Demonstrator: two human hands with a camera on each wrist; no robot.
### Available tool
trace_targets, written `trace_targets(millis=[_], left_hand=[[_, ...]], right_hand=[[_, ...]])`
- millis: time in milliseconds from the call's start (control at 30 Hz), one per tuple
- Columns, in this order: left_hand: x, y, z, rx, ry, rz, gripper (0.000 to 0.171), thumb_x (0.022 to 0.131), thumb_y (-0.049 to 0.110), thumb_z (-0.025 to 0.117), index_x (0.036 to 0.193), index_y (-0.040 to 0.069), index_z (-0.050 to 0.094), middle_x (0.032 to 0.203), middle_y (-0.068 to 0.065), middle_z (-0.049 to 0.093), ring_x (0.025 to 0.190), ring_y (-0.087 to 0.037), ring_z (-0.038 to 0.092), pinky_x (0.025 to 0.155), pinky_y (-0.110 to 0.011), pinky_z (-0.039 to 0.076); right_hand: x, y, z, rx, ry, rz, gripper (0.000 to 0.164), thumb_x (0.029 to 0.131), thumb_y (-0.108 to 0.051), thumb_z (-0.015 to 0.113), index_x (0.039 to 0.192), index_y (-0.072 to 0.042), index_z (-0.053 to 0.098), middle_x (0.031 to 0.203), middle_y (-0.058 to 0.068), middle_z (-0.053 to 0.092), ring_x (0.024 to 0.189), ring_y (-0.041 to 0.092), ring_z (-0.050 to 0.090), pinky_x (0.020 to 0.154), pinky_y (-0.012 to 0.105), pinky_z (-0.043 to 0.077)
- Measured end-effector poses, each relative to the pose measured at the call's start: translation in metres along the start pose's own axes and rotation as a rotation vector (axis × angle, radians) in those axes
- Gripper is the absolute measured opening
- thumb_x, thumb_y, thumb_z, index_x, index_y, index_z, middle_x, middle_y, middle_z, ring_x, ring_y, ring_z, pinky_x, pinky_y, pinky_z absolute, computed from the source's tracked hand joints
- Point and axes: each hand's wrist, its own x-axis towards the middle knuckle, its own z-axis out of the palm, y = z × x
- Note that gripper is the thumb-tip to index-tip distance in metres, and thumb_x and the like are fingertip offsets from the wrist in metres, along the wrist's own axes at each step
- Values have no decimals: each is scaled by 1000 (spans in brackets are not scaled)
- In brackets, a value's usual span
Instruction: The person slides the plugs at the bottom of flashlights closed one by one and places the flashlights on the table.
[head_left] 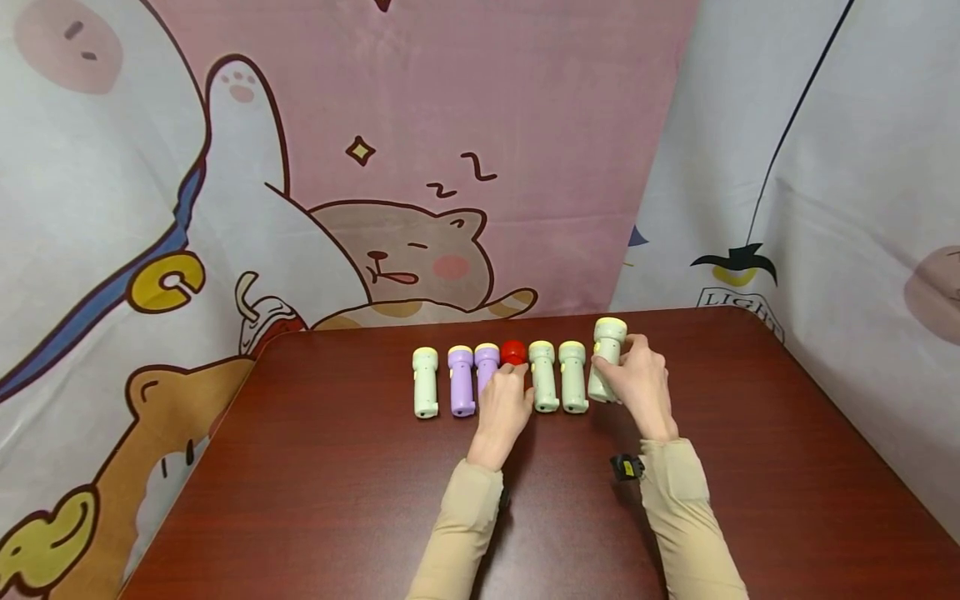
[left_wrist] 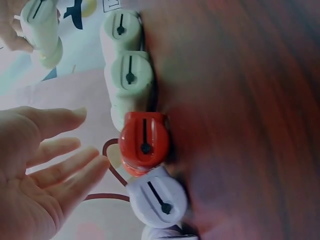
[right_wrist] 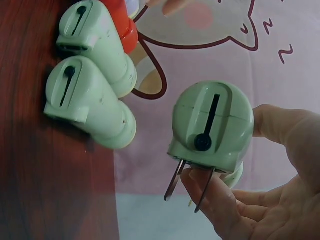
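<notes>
My right hand (head_left: 643, 385) grips a pale green flashlight (head_left: 606, 360) at the right end of a row of flashlights, tilted and held up. Two metal plug prongs (right_wrist: 201, 191) stick out of its base in the right wrist view. My left hand (head_left: 504, 408) is over the row by the red flashlight (left_wrist: 144, 140), fingers spread and apart from it in the left wrist view. Left of the red one lie two purple flashlights (head_left: 462, 382), then a pale green flashlight (head_left: 425, 383). Between the red one and my right hand are two more green flashlights (head_left: 543, 377).
The flashlights are on a dark reddish-brown table (head_left: 337, 500), lined up near its far edge. A cartoon-printed cloth (head_left: 585, 167) hangs behind and at the sides. A small black device (head_left: 627, 467) is at my right wrist.
</notes>
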Motion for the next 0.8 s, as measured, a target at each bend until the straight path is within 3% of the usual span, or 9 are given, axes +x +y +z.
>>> trace_targets(millis=[200,333,500,700,800], left_hand=[[1,7,-7,-22,-8,55,40,77,19,78,113,6,67,100,-8,71,87,-25,68,72,-34,55],[1,11,-9,-25,3,122,46,76,22,79,117,6,64,102,-7,71,86,-23,69,72,-33,55],[1,17,-11,-27,-33,204,57,78,30,78,127,7,58,105,-5,72,85,-21,70,69,-31,56],[-1,25,-11,-43,-60,255,67,77,38,77,131,7,54,91,-4,71,74,-18,68,63,-28,54],[-1,28,-11,-70,-51,271,68,77,39,77,131,6,53,100,-5,71,80,-18,69,68,-28,55]], right_hand=[[0,-5,4,-8,10,-31,64,85,-35,62,131,4,43,101,22,66,84,32,66,63,35,51],[0,-8,7,0,22,-55,62,85,-34,62,130,5,44,99,23,67,80,32,67,61,35,52],[0,-13,10,8,23,-74,62,84,-32,62,129,6,44,97,23,67,79,32,67,61,36,53],[-1,-18,14,12,18,-92,61,84,-31,63,128,7,45,98,24,67,81,33,67,66,40,53],[-3,-20,16,10,23,-104,59,84,-30,64,127,7,46,97,24,67,82,33,66,69,41,52]])
